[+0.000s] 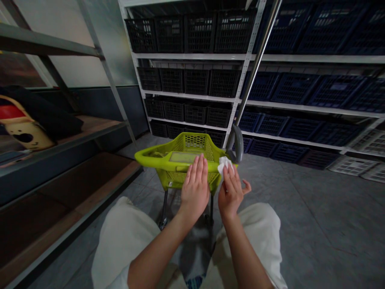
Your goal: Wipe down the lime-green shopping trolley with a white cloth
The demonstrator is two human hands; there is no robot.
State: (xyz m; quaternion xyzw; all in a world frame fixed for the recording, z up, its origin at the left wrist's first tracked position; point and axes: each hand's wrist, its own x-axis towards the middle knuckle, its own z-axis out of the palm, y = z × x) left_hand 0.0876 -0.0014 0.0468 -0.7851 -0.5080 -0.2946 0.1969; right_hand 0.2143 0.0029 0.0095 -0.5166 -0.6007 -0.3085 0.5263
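Observation:
A small lime-green shopping cart point(195, 140) with a perforated basket stands in front of my knees. My left hand point(196, 186) lies on the cart's handle bar, fingers stretched out side by side, with nothing in it. Pressed against the right part of the handle is a crumpled white tissue point(225, 163), held under the fingers of my right hand point(231, 190). Its little finger sticks out to the side. At the cart's right corner sits a grey curved piece point(237, 144), with a metal pole point(258, 60) rising from it.
White shelving point(192, 56) ahead holds rows of black crates point(197, 80) and blue crates point(296, 88). White crates point(351, 164) stand low at the right. To the left, a metal-framed rack point(111, 128) carries a bag with a cartoon face point(28, 134). Grey floor point(300, 208) extends right.

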